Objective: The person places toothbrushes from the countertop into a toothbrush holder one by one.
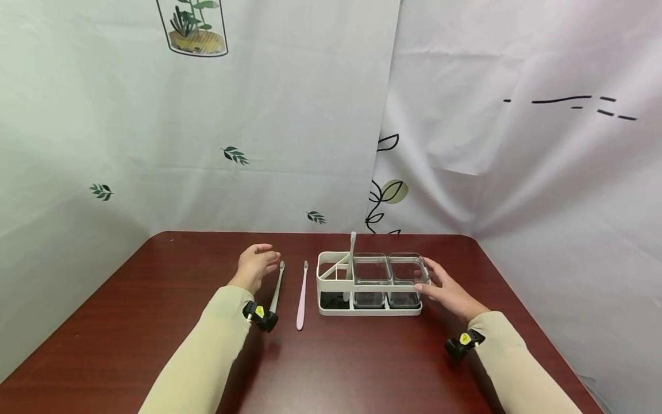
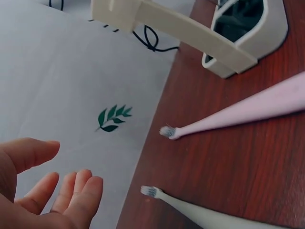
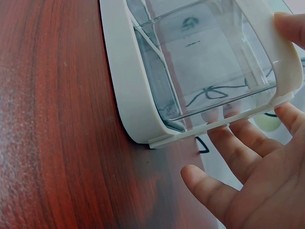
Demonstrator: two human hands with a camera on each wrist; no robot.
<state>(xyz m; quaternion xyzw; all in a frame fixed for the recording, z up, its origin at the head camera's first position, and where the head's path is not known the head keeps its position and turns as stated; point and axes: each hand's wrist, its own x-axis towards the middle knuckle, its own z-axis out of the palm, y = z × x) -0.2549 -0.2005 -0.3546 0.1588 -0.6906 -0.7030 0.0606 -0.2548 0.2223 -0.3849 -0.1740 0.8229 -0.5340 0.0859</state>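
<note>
My right hand [image 1: 451, 292] grips the right end of a white toothbrush holder [image 1: 336, 312], thumb on the front of its upper rail and fingers round the end and back. Two clear cups [image 1: 407, 270] sit in the holder's right side. One pale toothbrush [image 1: 352, 256] stands upright in the left part. In the head view my left hand [image 1: 254, 267] is just left of a whitish toothbrush [image 1: 278, 287] lying on the table. Its fingers are loosely bent, with nothing between them in the left wrist view. Between that brush and the holder lies a pink toothbrush [image 1: 302, 299].
The dark red wooden table [image 1: 362, 362] has rounded far corners. Behind it hangs a pale cloth [image 1: 289, 103] with printed leaves and lines. Each wrist wears a small black camera, the left camera [image 1: 262, 317] overlapping the whitish brush's lower end in the head view.
</note>
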